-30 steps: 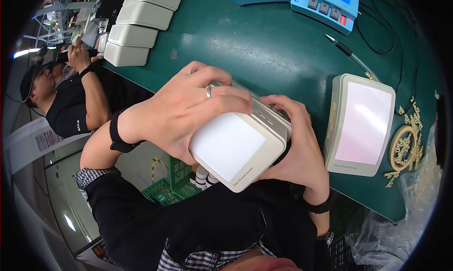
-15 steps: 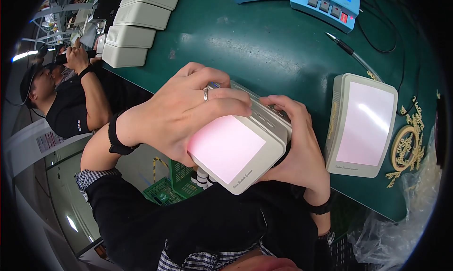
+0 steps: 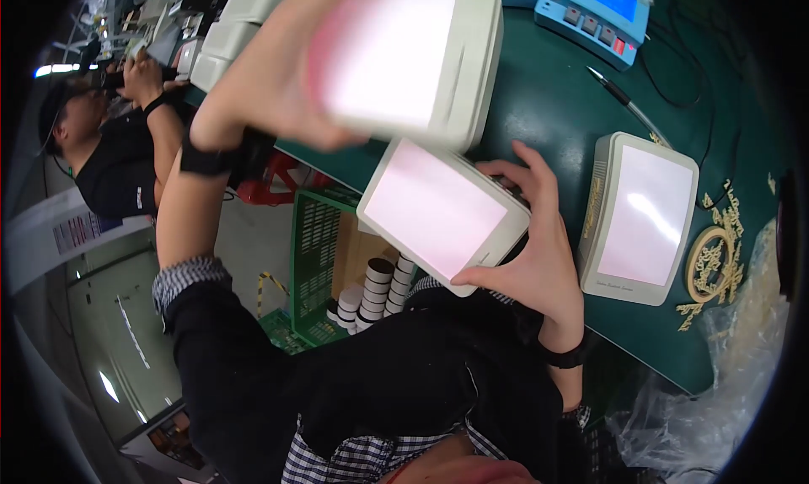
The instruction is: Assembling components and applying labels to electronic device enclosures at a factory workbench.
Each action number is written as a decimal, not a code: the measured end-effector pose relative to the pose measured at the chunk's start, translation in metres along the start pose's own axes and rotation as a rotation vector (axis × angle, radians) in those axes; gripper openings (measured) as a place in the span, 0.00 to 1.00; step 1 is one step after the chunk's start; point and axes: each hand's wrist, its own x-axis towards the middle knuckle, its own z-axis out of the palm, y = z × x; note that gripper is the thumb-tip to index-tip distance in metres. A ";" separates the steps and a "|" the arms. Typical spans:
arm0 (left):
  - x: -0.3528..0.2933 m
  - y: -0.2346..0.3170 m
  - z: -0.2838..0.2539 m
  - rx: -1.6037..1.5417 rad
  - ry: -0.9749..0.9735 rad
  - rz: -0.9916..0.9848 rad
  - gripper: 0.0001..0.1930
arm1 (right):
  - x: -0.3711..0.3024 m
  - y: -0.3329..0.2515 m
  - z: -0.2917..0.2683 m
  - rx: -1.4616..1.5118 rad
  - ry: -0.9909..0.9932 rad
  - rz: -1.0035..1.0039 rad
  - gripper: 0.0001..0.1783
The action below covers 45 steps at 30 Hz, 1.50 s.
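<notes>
Head view, the only one I have. My left hand (image 3: 270, 75) grips the upper white-faced device (image 3: 396, 54) by its left end, thumb along the lower edge; the other fingers are hidden. It is held above the left part of the green bench (image 3: 539, 104). Blur softens its outline. My right hand (image 3: 539, 256) pinches the lower white-faced device (image 3: 438, 206) over the bench's front edge, thumb on the near corner, fingertips by the far side. In view the two overlap; contact cannot be confirmed.

In my judgement, each casing should be gripped by its rim, thumbs off the pale panel, with clearance kept between the corners.

Orientation: both panels face the camera. The lower device's long axis runs nearly along the front edge, its plain strip toward the bench's right end. The upper one's strip also lies on the right; its long axis appears to run left to right.

A third device (image 3: 640, 214) lies on the bench near the front edge, beside a tape ring (image 3: 693, 269).
</notes>
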 end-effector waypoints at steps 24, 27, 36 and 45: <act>-0.064 0.068 0.114 0.206 0.028 -0.028 0.53 | 0.001 -0.008 0.007 0.181 0.022 0.003 0.68; -0.060 0.069 0.113 0.208 -0.030 0.068 0.48 | -0.010 -0.009 0.006 0.111 0.064 -0.005 0.67; -0.071 0.068 0.101 0.340 0.103 -0.083 0.41 | -0.061 -0.053 -0.069 -0.879 0.688 -0.073 0.56; -0.020 0.158 0.159 -0.730 0.444 -0.278 0.38 | -0.047 -0.059 -0.054 -0.947 0.572 0.134 0.55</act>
